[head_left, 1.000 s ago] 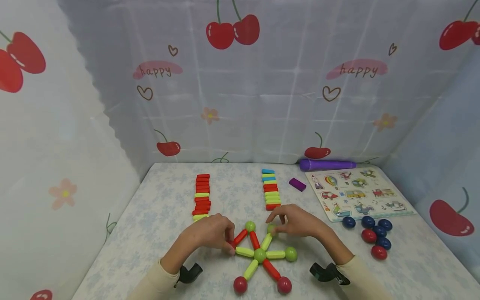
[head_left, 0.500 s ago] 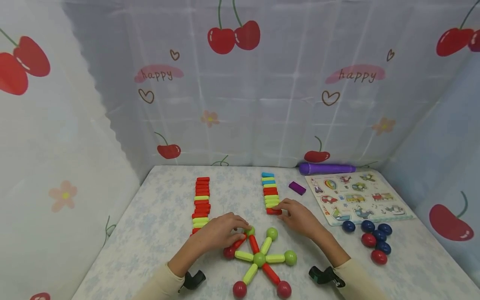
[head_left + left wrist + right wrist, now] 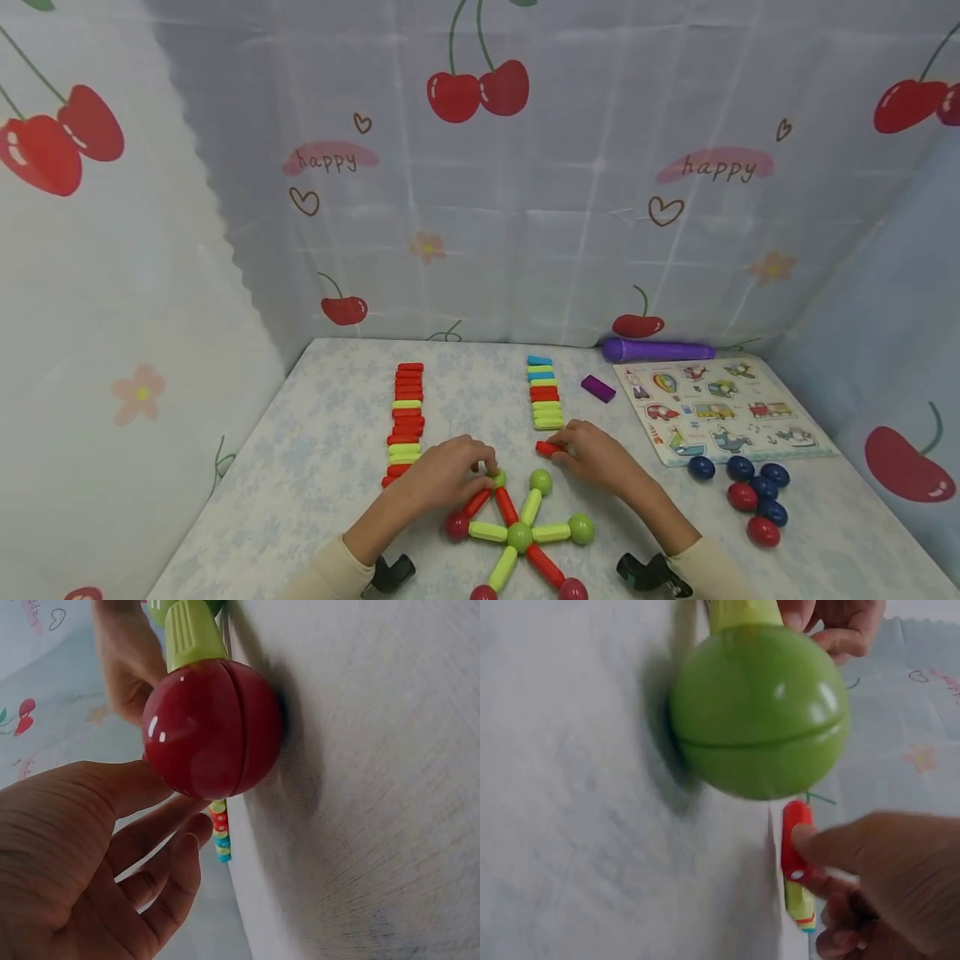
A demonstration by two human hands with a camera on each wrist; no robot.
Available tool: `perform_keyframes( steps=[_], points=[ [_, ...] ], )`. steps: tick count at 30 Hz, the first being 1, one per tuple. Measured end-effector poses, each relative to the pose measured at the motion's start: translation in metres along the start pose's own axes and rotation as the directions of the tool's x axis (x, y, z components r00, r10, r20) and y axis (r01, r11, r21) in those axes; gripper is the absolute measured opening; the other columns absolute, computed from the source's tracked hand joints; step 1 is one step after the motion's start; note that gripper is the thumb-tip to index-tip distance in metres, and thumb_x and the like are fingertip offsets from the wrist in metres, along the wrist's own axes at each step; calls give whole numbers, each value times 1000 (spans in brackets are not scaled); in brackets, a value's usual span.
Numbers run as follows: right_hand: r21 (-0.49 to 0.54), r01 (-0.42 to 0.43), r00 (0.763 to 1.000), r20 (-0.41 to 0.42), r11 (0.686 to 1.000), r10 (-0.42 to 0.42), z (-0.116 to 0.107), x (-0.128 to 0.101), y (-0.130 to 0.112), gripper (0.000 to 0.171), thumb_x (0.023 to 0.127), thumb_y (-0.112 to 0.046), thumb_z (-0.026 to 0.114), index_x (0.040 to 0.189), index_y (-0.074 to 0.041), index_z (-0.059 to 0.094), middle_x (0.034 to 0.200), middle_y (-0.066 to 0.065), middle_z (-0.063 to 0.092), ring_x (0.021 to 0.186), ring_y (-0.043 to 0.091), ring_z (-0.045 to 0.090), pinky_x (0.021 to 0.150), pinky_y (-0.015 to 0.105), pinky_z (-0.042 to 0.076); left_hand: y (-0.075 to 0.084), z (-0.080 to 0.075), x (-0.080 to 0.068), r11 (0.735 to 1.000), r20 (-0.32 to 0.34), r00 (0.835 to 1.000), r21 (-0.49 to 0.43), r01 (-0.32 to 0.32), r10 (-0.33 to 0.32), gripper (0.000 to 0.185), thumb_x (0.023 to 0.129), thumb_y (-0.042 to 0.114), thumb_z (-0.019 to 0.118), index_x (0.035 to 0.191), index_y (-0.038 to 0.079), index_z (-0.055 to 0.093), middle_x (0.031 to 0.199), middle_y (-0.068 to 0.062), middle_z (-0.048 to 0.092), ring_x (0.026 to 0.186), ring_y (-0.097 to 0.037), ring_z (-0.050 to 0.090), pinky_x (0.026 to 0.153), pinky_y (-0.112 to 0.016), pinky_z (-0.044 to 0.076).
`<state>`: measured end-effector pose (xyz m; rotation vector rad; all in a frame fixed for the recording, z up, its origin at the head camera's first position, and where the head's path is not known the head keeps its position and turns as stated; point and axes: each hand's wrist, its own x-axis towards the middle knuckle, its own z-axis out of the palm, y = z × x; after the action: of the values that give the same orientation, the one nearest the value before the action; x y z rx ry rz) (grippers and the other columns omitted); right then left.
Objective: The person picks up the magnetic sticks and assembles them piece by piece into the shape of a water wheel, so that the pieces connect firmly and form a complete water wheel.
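Right hand [image 3: 596, 457] pinches a red rod [image 3: 547, 448] just off the near end of the right rod row [image 3: 544, 392]. Left hand [image 3: 442, 471], fingers curled, steadies the star figure [image 3: 519, 533] at a green ball [image 3: 498, 478]. Risk: a nudge breaks the joints, or the rod snaps onto the wrong ball. Loose balls [image 3: 750, 492] and puzzle board [image 3: 723, 404] lie right, clear of the worktop [image 3: 300, 467] path.
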<state>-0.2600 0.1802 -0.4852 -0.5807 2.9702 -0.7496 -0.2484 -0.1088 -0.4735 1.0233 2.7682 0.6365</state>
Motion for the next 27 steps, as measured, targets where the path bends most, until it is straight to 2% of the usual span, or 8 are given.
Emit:
perform_keyframes(
  steps=[3, 7, 10, 15, 21, 27],
  points=[
    [85, 78, 997, -15, 993, -77, -1, -2, -6, 17, 99, -14, 79, 116, -12, 79, 110, -2, 74, 95, 16, 64, 82, 36, 57, 0, 2, 1, 1000, -6, 1000, -17, 7, -7, 7, 97, 25, 83, 102, 27, 78, 98, 18, 69, 89, -3, 59, 72, -23, 52],
    [215, 151, 988, -30, 965, -148, -3, -4, -17, 20, 100, -20, 79, 119, -15, 76, 108, -5, 75, 81, 10, 53, 67, 26, 46, 0, 2, 1, 999, -7, 1000, -43, 6, -6, 8, 97, 24, 84, 100, 26, 77, 96, 18, 69, 87, -3, 59, 72, -23, 52],
    [259, 203, 979, -21, 944, -204, -3, -4, -26, 21, 101, -22, 79, 120, -15, 78, 107, -6, 75, 78, 7, 51, 66, 25, 45, 0, 1, 2, 998, -12, 1000, -65, 17, -18, 9, 97, 24, 84, 103, 26, 77, 98, 17, 70, 86, -3, 60, 72, -24, 52],
    [236, 256, 962, 32, 938, -271, 4, -3, -33, 19, 101, -20, 78, 120, -16, 80, 107, -9, 75, 79, 4, 54, 68, 25, 48, 0, 1, 2, 996, -11, 999, -82, 33, -34, 18, 97, 24, 83, 115, 22, 79, 105, 15, 73, 86, -3, 60, 72, -24, 53],
    [159, 226, 967, 84, 961, -241, 10, -4, -34, 19, 99, -19, 80, 117, -19, 84, 101, -14, 72, 79, 5, 57, 66, 24, 49, -2, 1, 2, 995, 16, 999, -94, 39, -38, 21, 97, 26, 84, 117, 21, 81, 107, 15, 74, 86, -3, 60, 72, -23, 52],
    [107, 213, 968, 113, 971, -224, 11, -5, -33, 21, 97, -22, 81, 118, -20, 85, 100, -14, 71, 88, 4, 60, 74, 26, 52, -4, 0, 2, 994, 27, 999, -105, 39, -37, 21, 97, 26, 84, 118, 23, 80, 109, 15, 73, 85, -2, 58, 71, -23, 52]
  ],
)
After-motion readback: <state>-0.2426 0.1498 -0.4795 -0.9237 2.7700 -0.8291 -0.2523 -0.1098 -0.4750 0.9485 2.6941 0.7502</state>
